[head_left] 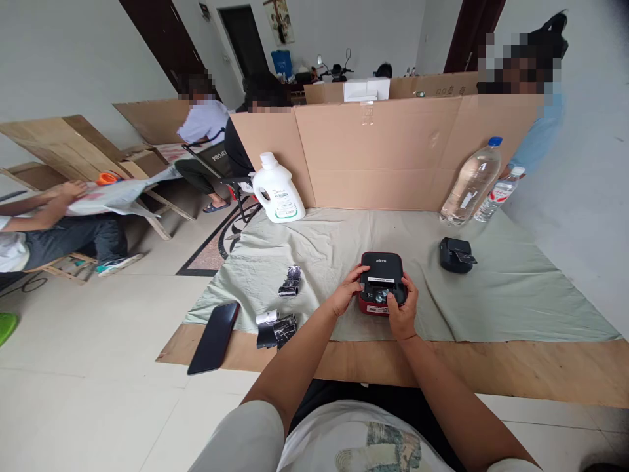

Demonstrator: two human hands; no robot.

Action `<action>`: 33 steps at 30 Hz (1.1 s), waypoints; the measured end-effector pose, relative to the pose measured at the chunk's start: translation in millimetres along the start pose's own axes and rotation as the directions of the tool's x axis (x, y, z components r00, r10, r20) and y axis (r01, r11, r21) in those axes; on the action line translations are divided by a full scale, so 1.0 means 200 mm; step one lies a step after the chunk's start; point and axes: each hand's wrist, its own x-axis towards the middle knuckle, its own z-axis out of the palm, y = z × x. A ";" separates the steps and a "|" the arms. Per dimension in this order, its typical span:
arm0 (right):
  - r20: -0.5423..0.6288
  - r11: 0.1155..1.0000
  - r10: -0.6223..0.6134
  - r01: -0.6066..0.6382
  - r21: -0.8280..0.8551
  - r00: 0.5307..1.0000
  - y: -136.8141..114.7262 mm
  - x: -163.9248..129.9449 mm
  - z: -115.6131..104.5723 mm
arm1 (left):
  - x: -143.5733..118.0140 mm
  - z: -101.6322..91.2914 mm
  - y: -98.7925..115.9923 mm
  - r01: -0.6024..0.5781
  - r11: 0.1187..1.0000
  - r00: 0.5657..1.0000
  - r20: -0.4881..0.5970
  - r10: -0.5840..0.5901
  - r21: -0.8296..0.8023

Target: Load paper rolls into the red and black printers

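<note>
Hands are working at the small red and black label printer (381,280), which is sitting on the grey-green cloth (515,295) near the front edge of the bench (540,370). Left hand (348,292) is curling around the printer's left side; right hand (403,309) is gripping its right front, thumb pressing into the open bay. Pushing too hard could be sliding the printer toward that edge. Left of the printer, 2 paper rolls (268,317), foil wrappers (291,280) and a phone (214,337) are lying; a black cover (455,255) is sitting to its right, bottles (470,183) behind.

I see bright, even daylight with soft shadows only. My wide lens bends the edges, and the centre stays sharp
</note>
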 end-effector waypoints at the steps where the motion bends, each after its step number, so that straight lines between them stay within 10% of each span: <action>1: -0.005 1.000 0.014 -0.014 0.018 1.000 0.01 0.00 0.00 | 0.00 0.00 0.01 0.003 1.000 1.000 -0.001 -0.003 0.002; 23: 0.133 0.984 0.149 -0.160 0.075 0.980 0.04 0.01 -0.05 | 0.05 0.02 0.09 0.018 0.972 1.000 -0.013 -0.015 0.234; 28: 0.154 0.984 0.076 -0.099 0.146 0.985 0.12 0.00 -0.09 | 0.14 0.08 0.14 -0.207 0.741 0.946 -0.061 0.318 0.639; 33: 0.070 0.983 0.127 -0.135 0.125 0.989 0.20 -0.04 -0.10 | 0.30 0.19 0.17 -0.196 0.504 0.980 0.149 0.132 0.841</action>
